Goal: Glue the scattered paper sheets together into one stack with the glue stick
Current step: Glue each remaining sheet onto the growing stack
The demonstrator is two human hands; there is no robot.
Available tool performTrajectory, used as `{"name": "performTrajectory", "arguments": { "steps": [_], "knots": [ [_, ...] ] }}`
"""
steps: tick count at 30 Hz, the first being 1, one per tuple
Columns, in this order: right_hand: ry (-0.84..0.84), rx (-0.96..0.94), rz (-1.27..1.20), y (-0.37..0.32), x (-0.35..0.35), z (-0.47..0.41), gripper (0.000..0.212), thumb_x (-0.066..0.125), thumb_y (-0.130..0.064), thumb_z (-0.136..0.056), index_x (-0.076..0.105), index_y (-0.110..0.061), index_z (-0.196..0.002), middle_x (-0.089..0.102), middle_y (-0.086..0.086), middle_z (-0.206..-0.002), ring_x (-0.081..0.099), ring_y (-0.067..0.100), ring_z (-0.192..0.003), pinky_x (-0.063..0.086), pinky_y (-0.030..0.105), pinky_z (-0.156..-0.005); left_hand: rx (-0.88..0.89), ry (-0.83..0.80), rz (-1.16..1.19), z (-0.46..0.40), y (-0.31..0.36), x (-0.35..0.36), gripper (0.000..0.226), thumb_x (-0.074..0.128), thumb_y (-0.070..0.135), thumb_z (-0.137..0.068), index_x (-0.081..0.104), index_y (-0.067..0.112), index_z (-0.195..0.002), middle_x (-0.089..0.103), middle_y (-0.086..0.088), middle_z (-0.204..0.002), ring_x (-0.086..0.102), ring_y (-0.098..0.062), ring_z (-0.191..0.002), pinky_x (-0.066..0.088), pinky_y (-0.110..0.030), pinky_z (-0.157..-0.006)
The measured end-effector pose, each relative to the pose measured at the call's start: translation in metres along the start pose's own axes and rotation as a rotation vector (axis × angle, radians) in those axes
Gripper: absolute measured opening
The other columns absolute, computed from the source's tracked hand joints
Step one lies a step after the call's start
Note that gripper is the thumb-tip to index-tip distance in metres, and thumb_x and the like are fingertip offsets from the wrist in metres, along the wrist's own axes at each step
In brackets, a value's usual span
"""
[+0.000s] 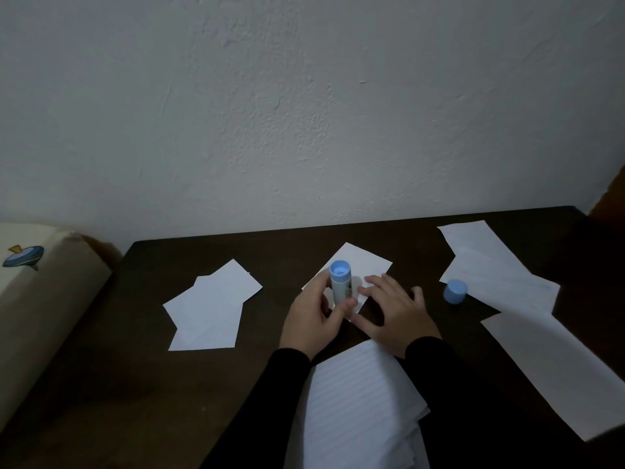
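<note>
My left hand [313,316] grips an uncapped glue stick [341,282], white with a blue top, held upright over a small white sheet [367,262] in the middle of the dark table [142,350]. My right hand [395,309] rests flat on that sheet with its fingers spread. The blue cap [455,291] lies on the table to the right. Overlapping white sheets [211,309] lie to the left. More sheets [497,265] lie at the right, with a long one [558,367] running toward the near right.
A stack of lined paper [358,407] lies between my forearms at the table's near edge. A white wall [304,113] stands right behind the table. A cream cushion [37,292] with a printed picture sits off the left edge.
</note>
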State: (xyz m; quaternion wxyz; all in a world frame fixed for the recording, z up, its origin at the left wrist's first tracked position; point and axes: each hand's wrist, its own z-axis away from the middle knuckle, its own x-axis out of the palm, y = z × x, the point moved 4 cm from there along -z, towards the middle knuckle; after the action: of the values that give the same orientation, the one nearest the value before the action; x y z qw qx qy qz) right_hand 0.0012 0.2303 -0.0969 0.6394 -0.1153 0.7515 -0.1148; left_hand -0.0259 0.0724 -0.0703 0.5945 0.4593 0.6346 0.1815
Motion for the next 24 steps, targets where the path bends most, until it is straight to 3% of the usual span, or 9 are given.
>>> {"name": "performTrajectory", "arguments": {
  "steps": [7,14,19,21,24],
  "knots": [
    [-0.065,0.054,0.004,0.000,0.002,-0.003,0.055,0.048,-0.062,-0.086,0.041,-0.040,-0.136,0.022,-0.020,-0.154,0.009,0.005,-0.144,0.007,0.053,-0.114,-0.023,0.069,-0.027,-0.002,-0.006,0.001,0.052,0.059,0.037,-0.092,0.040,0.032,-0.140,0.052,0.018,-0.105,0.049,0.009,-0.093,0.041,-0.008,-0.072],
    [-0.017,0.024,0.006,-0.001,0.001,0.000,0.054,0.049,-0.060,-0.087,0.043,-0.037,-0.136,0.025,-0.019,-0.153,0.011,0.004,-0.144,0.008,0.052,-0.114,-0.170,0.305,-0.014,-0.006,-0.017,-0.007,0.053,0.057,0.030,-0.095,0.038,0.029,-0.144,0.049,0.005,-0.121,0.054,-0.006,-0.105,0.045,-0.020,-0.088],
    [0.007,-0.001,0.003,-0.001,0.001,0.000,0.055,0.052,-0.059,-0.086,0.047,-0.034,-0.134,0.029,-0.016,-0.152,0.015,0.007,-0.144,0.009,0.054,-0.114,-0.206,0.395,-0.031,-0.007,-0.016,-0.010,0.053,0.056,0.027,-0.095,0.038,0.029,-0.145,0.045,0.006,-0.126,0.052,-0.006,-0.108,0.045,-0.020,-0.091],
    [0.035,-0.007,0.020,0.000,0.002,0.000,0.054,0.051,-0.062,-0.083,0.052,-0.033,-0.129,0.038,-0.013,-0.147,0.026,0.010,-0.140,0.017,0.054,-0.111,-0.226,0.461,0.045,-0.005,-0.020,-0.013,0.048,0.057,0.025,-0.095,0.042,0.023,-0.141,0.049,0.005,-0.126,0.053,-0.006,-0.110,0.042,-0.016,-0.090],
    [0.206,-0.002,0.025,0.002,-0.005,0.003,0.055,0.047,-0.067,-0.076,0.066,-0.024,-0.106,0.059,-0.002,-0.114,0.052,0.019,-0.112,0.037,0.042,-0.089,-0.324,0.609,0.309,0.000,-0.025,-0.022,0.045,0.057,0.024,-0.095,0.039,0.020,-0.136,0.052,0.005,-0.129,0.050,-0.006,-0.115,0.038,-0.021,-0.095]
  ]
}}
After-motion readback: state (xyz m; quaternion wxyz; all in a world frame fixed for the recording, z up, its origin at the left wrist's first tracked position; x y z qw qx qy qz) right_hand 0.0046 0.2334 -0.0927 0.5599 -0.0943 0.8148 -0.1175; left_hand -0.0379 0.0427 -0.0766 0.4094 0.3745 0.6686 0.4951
